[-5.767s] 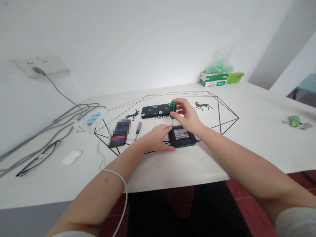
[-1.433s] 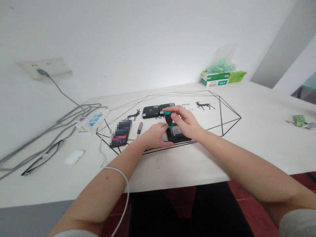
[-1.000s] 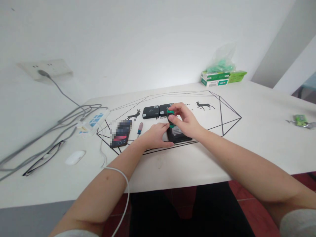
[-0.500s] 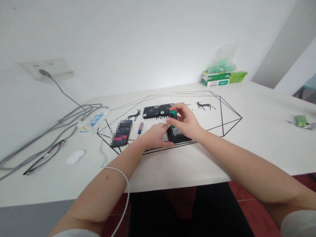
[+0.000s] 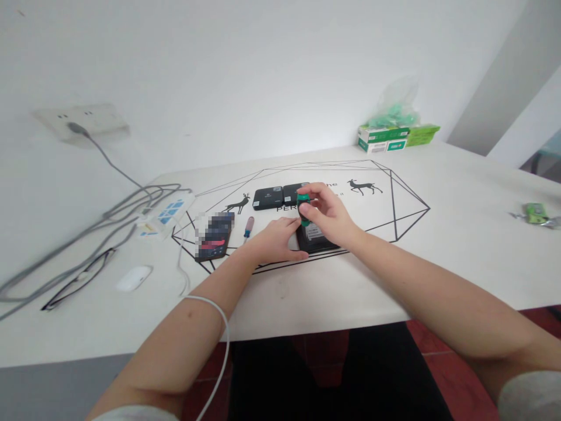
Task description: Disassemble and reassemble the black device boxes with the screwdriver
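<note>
My right hand point(image 5: 329, 213) is closed around the green and black handle of a screwdriver point(image 5: 303, 207), held upright over a flat black box point(image 5: 322, 246). The screwdriver's tip is hidden from me. A pale printed label shows on the box, partly covered by my right hand. My left hand point(image 5: 274, 241) grips the box at its left side, thumb along the near edge and fingers farther back. Just beyond my hands, two similar black boxes lie side by side, the left box point(image 5: 268, 198) and the right box point(image 5: 293, 193).
Left of my hands lie a second screwdriver point(image 5: 249, 226), a phone point(image 5: 215, 237), a white mouse point(image 5: 134, 278) and glasses point(image 5: 79, 279). Cables run to a power strip point(image 5: 169, 213); a white cord crosses my left forearm. Green and white cartons point(image 5: 383, 135) stand at the back right.
The screwdriver handle has turned a little in my right fingers, and the thumb has shifted across it. My left hand stays in place on the box.
</note>
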Available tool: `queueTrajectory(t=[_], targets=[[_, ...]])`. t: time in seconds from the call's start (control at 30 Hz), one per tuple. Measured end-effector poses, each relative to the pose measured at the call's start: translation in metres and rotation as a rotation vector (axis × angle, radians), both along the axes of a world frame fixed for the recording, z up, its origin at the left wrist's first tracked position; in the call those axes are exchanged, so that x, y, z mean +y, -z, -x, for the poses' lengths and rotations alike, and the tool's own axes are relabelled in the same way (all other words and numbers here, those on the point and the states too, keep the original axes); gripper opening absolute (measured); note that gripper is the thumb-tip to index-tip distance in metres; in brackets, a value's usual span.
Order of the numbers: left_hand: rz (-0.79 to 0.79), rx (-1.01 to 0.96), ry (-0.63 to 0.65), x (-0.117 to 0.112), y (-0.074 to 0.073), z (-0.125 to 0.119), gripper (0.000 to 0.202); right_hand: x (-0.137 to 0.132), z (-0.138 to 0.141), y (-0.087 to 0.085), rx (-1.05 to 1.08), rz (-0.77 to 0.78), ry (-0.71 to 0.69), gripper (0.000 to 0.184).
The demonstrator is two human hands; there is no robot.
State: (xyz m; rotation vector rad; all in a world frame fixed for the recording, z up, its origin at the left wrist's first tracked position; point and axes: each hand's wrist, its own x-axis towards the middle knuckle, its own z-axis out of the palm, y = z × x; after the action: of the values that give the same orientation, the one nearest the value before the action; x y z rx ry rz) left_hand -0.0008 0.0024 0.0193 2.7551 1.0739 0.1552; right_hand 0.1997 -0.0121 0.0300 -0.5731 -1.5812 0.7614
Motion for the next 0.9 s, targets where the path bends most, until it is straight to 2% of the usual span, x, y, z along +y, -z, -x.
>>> queueTrajectory(t=[0.13,0.2,0.3,0.37,0.47,0.57,0.77,0.9], targets=[[-0.008,0.012,-0.009,0.0003,0.0004,-0.0002,0.084,-0.0013,-0.0003,-0.0015,0.039,0.089,-0.173,0.028],[-0.009,-0.004,0.001,0.0005,0.0009,0.0001,0.084,0.0001,0.0008,0.0007,0.038,0.049,-0.14,0.029],[-0.008,-0.021,0.013,0.0003,0.0009,0.0002,0.087,0.0013,0.0018,0.0032,0.016,-0.012,-0.001,0.034],[-0.007,-0.017,0.007,-0.0005,-0.0001,-0.0002,0.088,0.0004,0.0013,0.0022,0.022,0.001,0.009,0.031],[-0.001,0.006,-0.018,-0.0018,-0.002,-0.001,0.086,-0.0023,0.0002,-0.0018,0.063,0.088,-0.134,0.02],[-0.006,0.011,-0.011,-0.0016,-0.0018,-0.0007,0.085,-0.0033,0.0006,-0.0036,0.097,0.145,-0.244,0.019],[-0.012,-0.047,0.029,0.003,0.004,0.0019,0.088,-0.0021,0.0023,-0.0012,0.049,0.015,-0.025,0.03],[-0.016,-0.033,0.019,0.0031,0.0039,0.0018,0.083,-0.0035,0.0019,-0.0035,0.088,0.1,-0.145,0.024]])
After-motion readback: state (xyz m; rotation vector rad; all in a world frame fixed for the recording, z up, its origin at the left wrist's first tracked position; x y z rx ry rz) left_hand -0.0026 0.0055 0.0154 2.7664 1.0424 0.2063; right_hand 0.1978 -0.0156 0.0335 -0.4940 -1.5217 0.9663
